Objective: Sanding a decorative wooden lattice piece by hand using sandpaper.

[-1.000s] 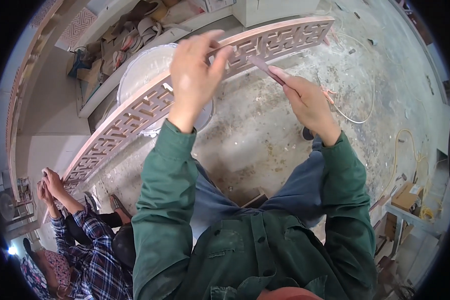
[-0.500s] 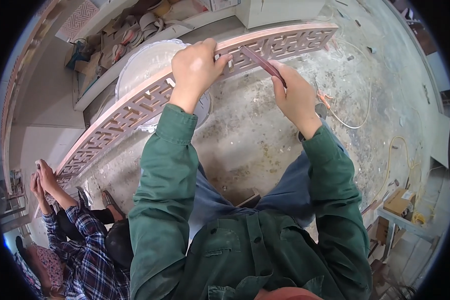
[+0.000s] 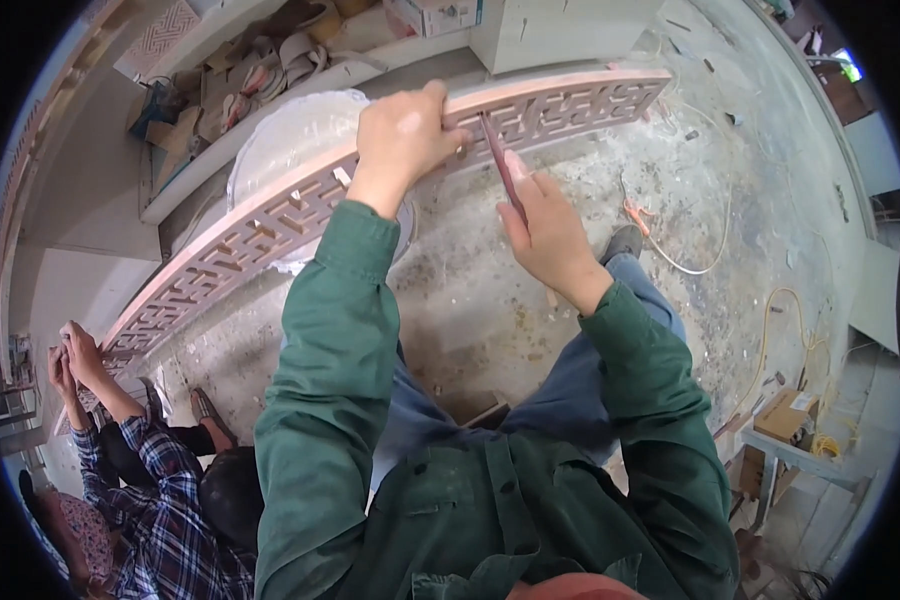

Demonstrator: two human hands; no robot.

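Note:
A long pinkish wooden lattice panel (image 3: 560, 80) with cut-out fretwork stands on edge across my front, running from the far right to the near left. My left hand (image 3: 403, 140) is closed over its top edge, the thumb bent round to my side. In my right hand (image 3: 555, 230) is a slim dark-red stick (image 3: 502, 165), held with the index finger laid along it. The stick's far tip meets the fretwork just right of my left hand; how deep it reaches into the opening I cannot tell.
Behind the panel sits a round whitish tub (image 3: 290, 140). At the left, a co-worker in a plaid shirt (image 3: 175, 520) has both hands near the panel's other end. An orange-handled tool (image 3: 637, 215) with a pale hose lies on the stained floor. A cardboard box (image 3: 785, 415) stands at the right.
My right hand has shifted left and the stick now points more steeply away from me. My left hand keeps its hold on the panel. The whole view has shifted slightly.

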